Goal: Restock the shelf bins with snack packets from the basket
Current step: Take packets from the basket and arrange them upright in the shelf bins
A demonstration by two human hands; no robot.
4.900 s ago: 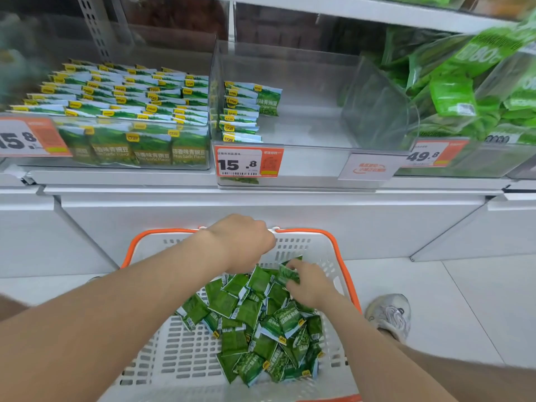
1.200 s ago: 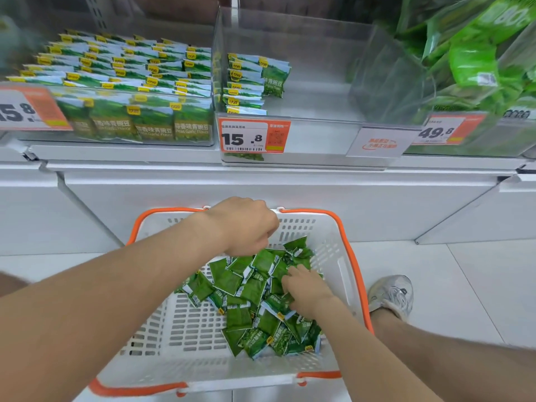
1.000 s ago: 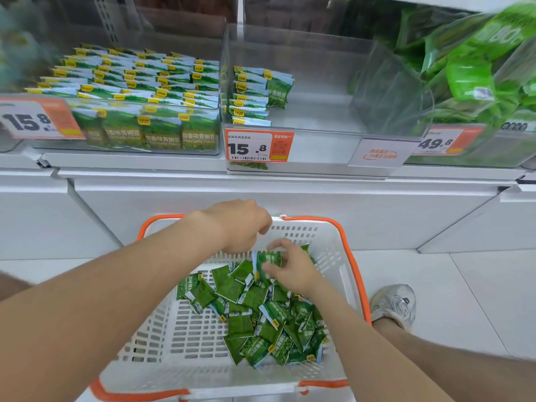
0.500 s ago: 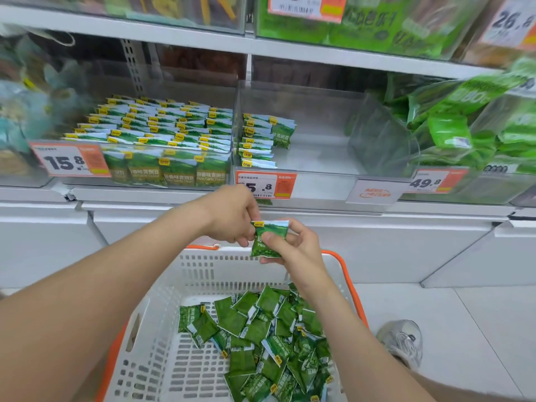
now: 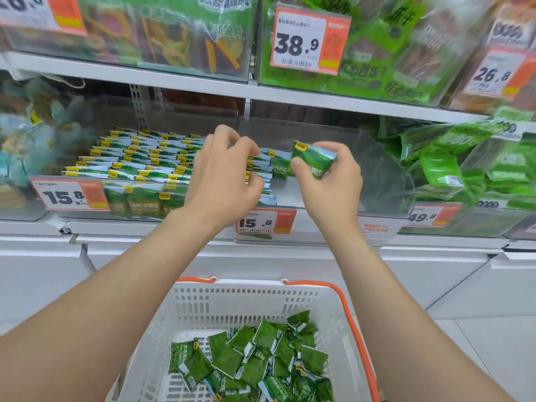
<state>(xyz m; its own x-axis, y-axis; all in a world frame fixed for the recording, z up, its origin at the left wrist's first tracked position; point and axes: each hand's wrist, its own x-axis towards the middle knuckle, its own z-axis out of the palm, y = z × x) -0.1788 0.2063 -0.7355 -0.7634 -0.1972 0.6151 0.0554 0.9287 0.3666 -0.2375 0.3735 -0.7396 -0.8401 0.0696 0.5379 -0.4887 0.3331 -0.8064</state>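
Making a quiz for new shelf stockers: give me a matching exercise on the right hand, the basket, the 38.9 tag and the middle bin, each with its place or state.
1. right hand
2. basket
3. 38.9 tag
4. middle bin

a. up at the upper shelf
b. mostly bare, with a row of packets at its left
c. pinches a green packet
d. low in front, holds loose packets

Pairs: 1-c, 2-d, 3-a, 4-b.
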